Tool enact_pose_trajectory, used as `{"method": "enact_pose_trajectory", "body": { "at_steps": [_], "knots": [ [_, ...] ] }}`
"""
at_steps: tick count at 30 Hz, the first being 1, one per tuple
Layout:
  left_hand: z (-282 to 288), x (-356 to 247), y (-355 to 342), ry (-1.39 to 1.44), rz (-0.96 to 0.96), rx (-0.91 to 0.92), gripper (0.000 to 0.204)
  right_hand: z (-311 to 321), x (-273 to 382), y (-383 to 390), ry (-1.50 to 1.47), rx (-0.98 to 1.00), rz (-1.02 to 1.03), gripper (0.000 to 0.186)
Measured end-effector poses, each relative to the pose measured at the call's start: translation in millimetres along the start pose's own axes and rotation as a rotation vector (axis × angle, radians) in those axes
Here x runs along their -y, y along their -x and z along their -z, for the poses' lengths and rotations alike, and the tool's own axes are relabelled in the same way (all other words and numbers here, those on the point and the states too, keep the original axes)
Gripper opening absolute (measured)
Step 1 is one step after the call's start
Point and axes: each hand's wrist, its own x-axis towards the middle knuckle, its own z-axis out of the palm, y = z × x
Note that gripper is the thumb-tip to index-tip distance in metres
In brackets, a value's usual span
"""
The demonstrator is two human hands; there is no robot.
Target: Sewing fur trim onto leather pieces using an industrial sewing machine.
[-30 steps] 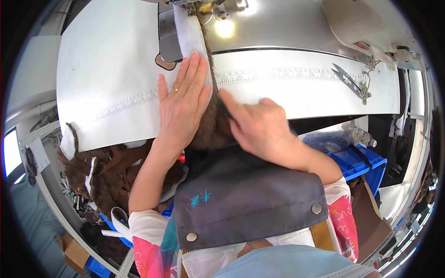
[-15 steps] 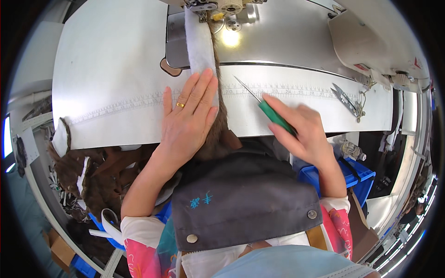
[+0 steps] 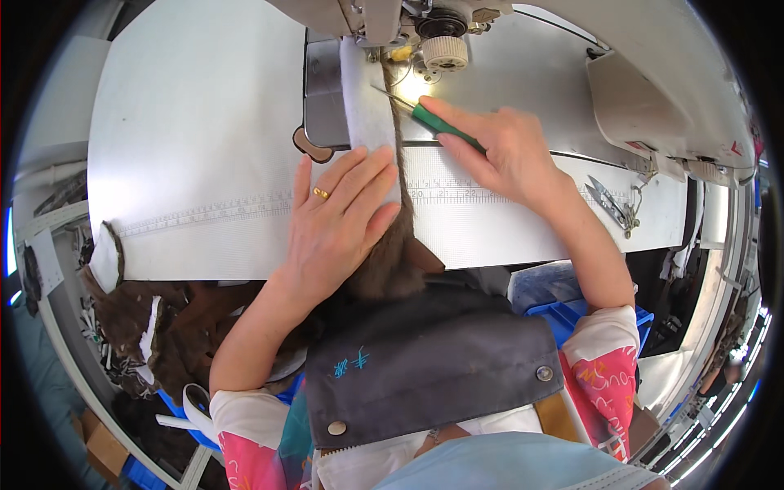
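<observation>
A long strip of white padding [image 3: 365, 110] lies on brown fur [image 3: 399, 224], running from the table's front edge up under the sewing machine head [image 3: 384, 20]. My left hand [image 3: 339, 216] rests flat on the strip's lower part, fingers stretched out, a gold ring on one of them. In my right hand [image 3: 502, 151] is an awl [image 3: 445, 126] with a green handle, gripped in closed fingers. Its thin metal tip reaches over the white strip, just below the presser foot area; whether it touches the padding I cannot tell.
Thread snips [image 3: 611, 204] lie on the white table [image 3: 196, 163] at the right, beside a printed ruler scale. Brown fur pieces [image 3: 196, 327] hang at the front left. Blue bins [image 3: 555, 314] stand below the table at right. The machine's arm [image 3: 678, 114] extends along the right side.
My right hand has moved up and left, bringing the awl from the bare table to the strip near the machine. My left hand stays on the strip. The view has shifted slightly.
</observation>
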Motion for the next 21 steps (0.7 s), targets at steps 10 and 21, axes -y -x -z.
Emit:
{"method": "enact_pose_trajectory", "body": {
  "at_steps": [10, 21],
  "knots": [
    [-9, 21, -24, 0.027, -0.013, -0.073, 0.033, -4, -2, 11, -0.042, -0.031, 0.077, 0.043],
    [-20, 48, -42, 0.045, -0.021, -0.137, 0.028, -8, 17, 25, -0.396, -0.144, -0.214, 0.015]
  ]
}}
